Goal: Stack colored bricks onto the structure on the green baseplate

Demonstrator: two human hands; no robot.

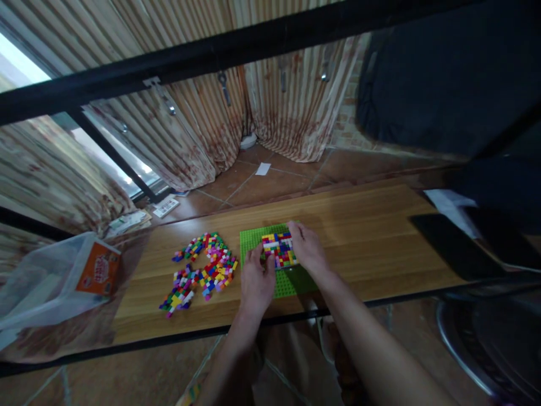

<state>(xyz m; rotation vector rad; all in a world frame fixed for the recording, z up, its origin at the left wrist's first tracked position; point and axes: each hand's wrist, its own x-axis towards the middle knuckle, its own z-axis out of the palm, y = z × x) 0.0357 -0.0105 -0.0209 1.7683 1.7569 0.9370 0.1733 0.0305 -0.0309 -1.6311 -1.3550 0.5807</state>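
Observation:
A green studded baseplate [285,283] lies on the wooden table. On it is a flat rectangular block of multicoloured toy bricks [279,250], with white, yellow, red and blue pieces. My left hand [257,279] holds the left edge of this block, its thumb and fingers curled around the near left corner. From the right, my right hand [307,246] grips the opposite edge, fingers bent over the far corner and hiding that side. Left of the baseplate, loose toy bricks [215,262] of many colours are spread in a ring-like heap.
The wooden table [359,237] has a dark front edge. At far left stands a clear plastic bin [54,282] with an orange label. A black flat panel [454,245] and white paper [452,208] lie at the right end. A dark bar [253,42] crosses above, before the curtains.

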